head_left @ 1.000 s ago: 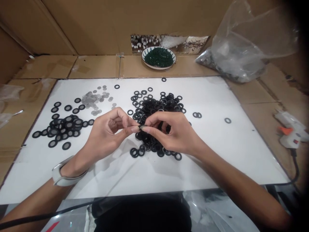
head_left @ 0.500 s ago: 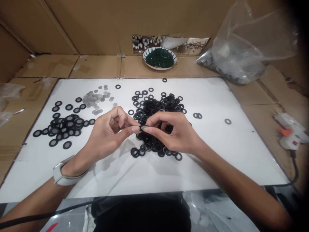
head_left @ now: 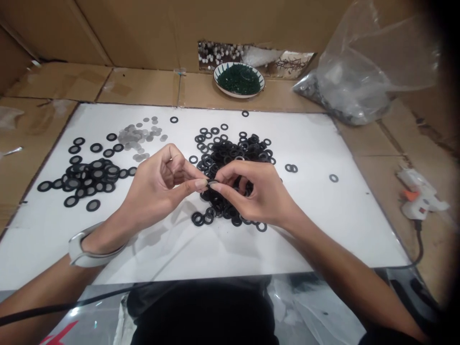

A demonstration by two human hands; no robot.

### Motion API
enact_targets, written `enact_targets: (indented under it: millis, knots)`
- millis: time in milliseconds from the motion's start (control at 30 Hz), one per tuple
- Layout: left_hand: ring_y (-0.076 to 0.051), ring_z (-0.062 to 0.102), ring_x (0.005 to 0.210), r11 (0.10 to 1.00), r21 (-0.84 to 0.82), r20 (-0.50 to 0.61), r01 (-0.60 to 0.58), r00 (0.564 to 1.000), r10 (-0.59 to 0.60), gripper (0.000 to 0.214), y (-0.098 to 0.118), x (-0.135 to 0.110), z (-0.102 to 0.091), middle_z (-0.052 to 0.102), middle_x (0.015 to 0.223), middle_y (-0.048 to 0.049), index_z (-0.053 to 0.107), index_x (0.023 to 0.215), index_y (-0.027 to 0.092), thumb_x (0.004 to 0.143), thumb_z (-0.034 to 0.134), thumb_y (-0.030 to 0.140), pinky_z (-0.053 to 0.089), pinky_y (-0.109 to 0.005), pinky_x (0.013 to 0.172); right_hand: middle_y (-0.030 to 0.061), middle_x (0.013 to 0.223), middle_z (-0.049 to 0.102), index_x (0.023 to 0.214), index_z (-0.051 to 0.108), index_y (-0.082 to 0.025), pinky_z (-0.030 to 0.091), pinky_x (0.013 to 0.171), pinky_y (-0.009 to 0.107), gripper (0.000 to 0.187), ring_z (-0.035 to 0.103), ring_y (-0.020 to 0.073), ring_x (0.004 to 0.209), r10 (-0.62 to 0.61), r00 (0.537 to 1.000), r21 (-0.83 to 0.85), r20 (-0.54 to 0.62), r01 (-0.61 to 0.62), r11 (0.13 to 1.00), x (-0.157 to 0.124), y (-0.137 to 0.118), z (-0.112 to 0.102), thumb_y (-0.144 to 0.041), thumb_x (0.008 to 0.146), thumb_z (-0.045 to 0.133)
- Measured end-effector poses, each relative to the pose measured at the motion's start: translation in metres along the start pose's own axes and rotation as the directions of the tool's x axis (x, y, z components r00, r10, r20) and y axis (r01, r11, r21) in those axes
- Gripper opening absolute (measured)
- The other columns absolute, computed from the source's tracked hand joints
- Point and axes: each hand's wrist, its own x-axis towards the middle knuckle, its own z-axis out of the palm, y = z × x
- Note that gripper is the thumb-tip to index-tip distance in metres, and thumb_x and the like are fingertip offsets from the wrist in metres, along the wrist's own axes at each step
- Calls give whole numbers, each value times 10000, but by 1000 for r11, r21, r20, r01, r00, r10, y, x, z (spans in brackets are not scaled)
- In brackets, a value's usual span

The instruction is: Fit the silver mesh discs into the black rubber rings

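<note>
Both my left hand and my right hand pinch one black rubber ring between thumb and forefinger, holding it over the middle of the white board. A grey disc seems to sit in the ring, though the fingertips cover most of it. Under and behind my hands spreads a heap of black rings with open centres. Left of my left hand lies a pile of black rings with grey discs in them. Thin grey mesh-like discs are scattered behind that hand.
A patterned plate of dark green bits stands at the back, by a cut-out in the cardboard wall. At the back right sits a clear plastic bag. A white glue gun with a black cord lies at right.
The camera view has shifted slightly. Both hands stay pinched on the ring, which now appears tipped more edge-on, with less of its grey centre showing.
</note>
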Motion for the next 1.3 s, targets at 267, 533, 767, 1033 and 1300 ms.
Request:
enact_targets:
  millis: [267, 533, 767, 1033, 1300]
  knots:
    - [-208, 845, 901, 986, 114, 21, -119, 993, 117, 475, -5, -4, 1, 856, 964, -23, 397, 901, 257, 971, 867, 240, 676, -329, 774, -4, 902, 793, 993, 761, -163, 480, 651, 241, 26, 718, 117, 758, -30, 998, -170, 47, 38, 985, -3, 0, 0, -182, 1011, 761]
    - [-178, 826, 1023, 866, 418, 116, -274, 962, 248, 221, -8, -10, 3, 818, 1051, -15, 566, 963, 231, 1025, 774, 193, 678, -304, 898, 22, 912, 778, 1045, 758, -159, 388, 595, 329, 74, 694, 182, 811, -146, 987, -508, 63, 157, 847, -9, 3, 5, -200, 1068, 701]
    - [-127, 772, 834, 623, 637, 280, -454, 889, 363, 120, -26, -13, -3, 768, 1016, 28, 592, 1127, 262, 1090, 613, 150, 610, -239, 784, 55, 859, 718, 949, 685, -159, 404, 550, 365, 165, 637, 228, 800, -193, 959, -758, 208, 282, 588, -13, -7, 17, -46, 1037, 604]
    - [-180, 804, 875, 536, 677, 266, -504, 847, 461, 151, -39, -11, -6, 805, 1136, -19, 532, 1001, 265, 1084, 586, 153, 591, -283, 734, 58, 917, 753, 1036, 710, -157, 472, 570, 357, 181, 674, 214, 834, -222, 971, -683, 94, 225, 695, -12, -2, 18, -169, 1128, 554]
    - [-150, 741, 867, 936, 256, -168, -243, 942, 290, 414, -19, -13, 17, 755, 992, -9, 389, 852, 252, 1079, 732, 302, 633, -234, 722, 46, 999, 801, 1091, 778, -190, 522, 609, 235, 198, 733, 138, 795, 225, 955, 350, -194, -147, 925, -7, 0, 31, -379, 1033, 785]
